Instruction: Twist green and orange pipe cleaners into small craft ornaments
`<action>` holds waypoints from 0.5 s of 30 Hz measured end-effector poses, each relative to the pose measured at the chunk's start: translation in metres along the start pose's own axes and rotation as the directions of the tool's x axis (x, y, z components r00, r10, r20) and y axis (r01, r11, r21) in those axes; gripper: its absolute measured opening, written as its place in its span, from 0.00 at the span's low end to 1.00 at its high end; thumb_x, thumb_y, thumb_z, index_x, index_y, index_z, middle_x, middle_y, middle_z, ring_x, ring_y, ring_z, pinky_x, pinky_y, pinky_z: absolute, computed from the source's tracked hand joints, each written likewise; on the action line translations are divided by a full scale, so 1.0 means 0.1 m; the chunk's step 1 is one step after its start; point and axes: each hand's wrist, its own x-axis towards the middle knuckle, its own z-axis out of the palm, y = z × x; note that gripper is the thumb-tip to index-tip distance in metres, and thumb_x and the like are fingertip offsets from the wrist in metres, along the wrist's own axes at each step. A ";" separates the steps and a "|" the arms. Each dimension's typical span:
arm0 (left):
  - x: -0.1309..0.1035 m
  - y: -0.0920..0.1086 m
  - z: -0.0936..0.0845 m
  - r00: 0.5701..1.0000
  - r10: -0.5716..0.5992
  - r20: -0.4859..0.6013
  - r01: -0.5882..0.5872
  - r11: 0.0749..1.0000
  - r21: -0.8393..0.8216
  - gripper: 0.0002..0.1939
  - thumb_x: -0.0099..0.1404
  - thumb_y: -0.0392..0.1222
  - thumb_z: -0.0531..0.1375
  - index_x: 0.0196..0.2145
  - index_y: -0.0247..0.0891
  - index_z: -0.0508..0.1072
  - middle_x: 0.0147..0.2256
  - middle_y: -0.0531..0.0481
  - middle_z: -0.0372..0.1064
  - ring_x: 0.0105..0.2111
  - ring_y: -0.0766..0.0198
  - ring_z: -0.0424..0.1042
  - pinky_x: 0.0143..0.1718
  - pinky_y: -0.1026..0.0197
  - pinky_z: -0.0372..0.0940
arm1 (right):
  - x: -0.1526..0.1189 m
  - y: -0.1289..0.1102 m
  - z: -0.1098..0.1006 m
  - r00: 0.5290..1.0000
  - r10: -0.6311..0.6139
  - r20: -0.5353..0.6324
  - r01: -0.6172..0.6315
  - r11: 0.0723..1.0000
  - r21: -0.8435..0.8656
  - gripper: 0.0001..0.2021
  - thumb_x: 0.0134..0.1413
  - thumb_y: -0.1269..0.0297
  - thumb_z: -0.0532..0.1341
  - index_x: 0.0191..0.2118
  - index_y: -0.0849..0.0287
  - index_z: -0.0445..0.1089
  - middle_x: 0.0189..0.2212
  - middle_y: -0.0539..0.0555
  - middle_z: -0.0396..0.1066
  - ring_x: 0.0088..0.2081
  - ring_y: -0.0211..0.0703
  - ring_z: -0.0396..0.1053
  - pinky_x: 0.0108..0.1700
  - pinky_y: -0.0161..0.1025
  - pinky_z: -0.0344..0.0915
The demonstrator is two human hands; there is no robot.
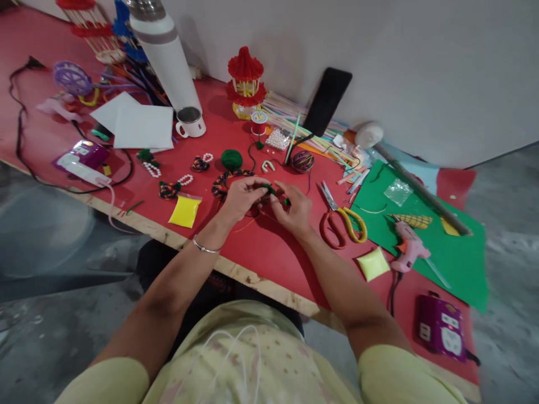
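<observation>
Between my two hands is a small dark green yarn piece (268,189), mostly covered by fingers, so its exact form is unclear. My left hand (243,197) is closed, pinching it from the left. From the right, my right hand (295,209) is closed on its other side with thumb and fingertips. A thin orange thread (246,225) trails on the table below them. Just left of my left hand lies a multicoloured braided yarn loop (219,185), partly hidden by it. A green yarn ball (231,159) sits behind, and a multicoloured yarn ball (302,161) is farther right.
Scissors (332,197) lie open right of my hands, near a pink glue gun (407,247) and yellow packet (373,264). Another yellow packet (185,210) and beaded yarn pieces (168,189) are left. A white mug (190,122), tall flask (164,62) and phone (327,101) stand behind.
</observation>
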 end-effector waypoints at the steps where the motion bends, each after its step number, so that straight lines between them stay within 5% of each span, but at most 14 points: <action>1: 0.01 0.00 -0.01 1.000 0.010 -0.015 -0.010 1.000 -0.006 0.19 0.53 0.41 0.68 0.44 0.36 0.79 0.32 0.50 0.75 0.25 0.68 0.72 0.24 0.67 0.68 | 0.00 -0.01 -0.02 1.000 0.017 0.016 -0.017 1.000 -0.025 0.24 0.60 0.57 0.59 0.61 0.54 0.66 0.45 0.56 0.76 0.44 0.46 0.73 0.46 0.42 0.68; 4: 0.01 0.01 -0.02 1.000 0.027 -0.013 -0.027 0.999 0.024 0.21 0.54 0.39 0.66 0.47 0.38 0.79 0.33 0.50 0.76 0.25 0.69 0.71 0.25 0.67 0.68 | -0.03 -0.05 -0.07 0.995 0.031 0.092 -0.021 0.994 -0.109 0.29 0.58 0.60 0.59 0.65 0.56 0.62 0.48 0.57 0.76 0.47 0.49 0.72 0.50 0.45 0.67; 10: -0.05 0.01 0.01 0.996 0.088 0.014 -0.089 0.989 0.122 0.12 0.53 0.41 0.67 0.36 0.35 0.81 0.33 0.48 0.78 0.32 0.64 0.75 0.38 0.62 0.72 | -0.26 -0.23 -0.44 0.973 -0.082 0.218 0.155 0.928 -0.340 0.27 0.57 0.63 0.59 0.63 0.57 0.65 0.57 0.60 0.71 0.56 0.58 0.65 0.59 0.55 0.57; 13: -0.07 -0.02 0.03 0.987 0.158 0.042 -0.163 0.962 0.219 0.12 0.58 0.47 0.67 0.34 0.35 0.82 0.34 0.45 0.79 0.36 0.61 0.77 0.42 0.60 0.71 | -0.47 -0.24 -0.79 0.987 0.129 0.092 -0.053 0.814 -0.578 0.24 0.62 0.64 0.55 0.62 0.59 0.65 0.55 0.65 0.71 0.54 0.60 0.65 0.56 0.55 0.59; 15: -0.07 -0.05 0.02 0.985 0.165 0.053 -0.173 0.947 0.270 0.14 0.59 0.50 0.66 0.33 0.35 0.83 0.32 0.45 0.79 0.34 0.61 0.77 0.39 0.60 0.71 | -0.60 -0.18 -1.01 0.952 0.306 0.002 -0.217 0.680 -0.701 0.24 0.62 0.65 0.53 0.62 0.61 0.64 0.52 0.67 0.71 0.53 0.62 0.65 0.53 0.54 0.61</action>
